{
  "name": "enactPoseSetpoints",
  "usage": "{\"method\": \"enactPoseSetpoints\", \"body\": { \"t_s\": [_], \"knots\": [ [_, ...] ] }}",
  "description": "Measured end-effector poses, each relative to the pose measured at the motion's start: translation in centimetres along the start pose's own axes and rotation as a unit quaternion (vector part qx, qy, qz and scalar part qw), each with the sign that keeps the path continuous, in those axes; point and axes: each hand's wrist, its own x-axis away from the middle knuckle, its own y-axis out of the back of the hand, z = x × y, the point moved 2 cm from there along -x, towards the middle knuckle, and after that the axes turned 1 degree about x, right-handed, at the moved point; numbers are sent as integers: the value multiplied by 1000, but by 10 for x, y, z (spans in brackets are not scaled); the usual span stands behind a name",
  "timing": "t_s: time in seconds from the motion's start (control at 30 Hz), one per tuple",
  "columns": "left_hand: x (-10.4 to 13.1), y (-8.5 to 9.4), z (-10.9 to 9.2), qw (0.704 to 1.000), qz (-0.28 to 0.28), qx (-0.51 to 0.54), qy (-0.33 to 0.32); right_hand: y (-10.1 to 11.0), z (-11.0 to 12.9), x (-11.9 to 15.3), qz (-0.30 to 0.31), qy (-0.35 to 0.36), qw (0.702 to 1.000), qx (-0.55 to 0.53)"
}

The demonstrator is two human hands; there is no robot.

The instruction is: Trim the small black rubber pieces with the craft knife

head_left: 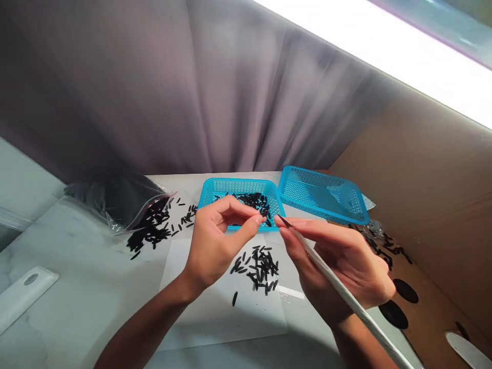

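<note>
left hand (217,238): thumb and forefinger drawn into a narrow pinch above the paper's far edge, in front of the near basket; cannot tell whether anything sits between the tips.
right hand (344,261): fingers wrapped around the slim tool, its dark point just beside the left fingertips.
slim tool (340,291): pale handle, slanting from the pinch down to the lower right.
black pieces (263,269): small, long and narrow, heaped on the white paper below the hands, one lying apart nearer the wearer.
white paper (219,325): flat on the marbled table (96,277).
near basket (205,193): blue, more black pieces inside, partly behind the left hand.
far basket (363,214): blue, tilted, right beside the near one.
plastic bag (111,200): at left, dark contents, pieces spilled by its mouth.
</note>
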Motion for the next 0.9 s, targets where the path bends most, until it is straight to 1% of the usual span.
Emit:
{"method": "enactPoseSetpoints", "body": {
  "t_s": [0.07,0.13,0.2,0.27,0.37,0.47,0.53,0.67,0.8,0.9],
  "knots": [
    [0,3,-2,1000,-2,1,-4,-3,-2,-1,-3,-13,999,-39],
    [-1,5,-3,1000,0,3,-7,-4,-3,-3,11,8,999,-47],
    [-2,7,-2,1000,5,10,-8,-2,-4,-6,33,52,998,-15],
    [-2,9,-1,1000,11,19,-8,-1,-5,-7,61,72,995,17],
    [-2,11,-1,999,15,30,-9,-1,-6,-8,87,65,994,18],
    [-1,12,-3,999,21,30,-13,-2,-6,-7,73,62,995,13],
    [0,13,-6,1000,21,17,-16,-1,-5,-7,72,71,995,25],
    [2,14,-11,999,10,-18,-26,-1,-4,-8,97,75,992,41],
    [3,14,-14,999,8,-35,-36,-1,-5,-9,100,66,993,16],
    [2,14,-14,999,9,-28,-41,-1,-8,-9,107,44,993,-18]
  ]
}}
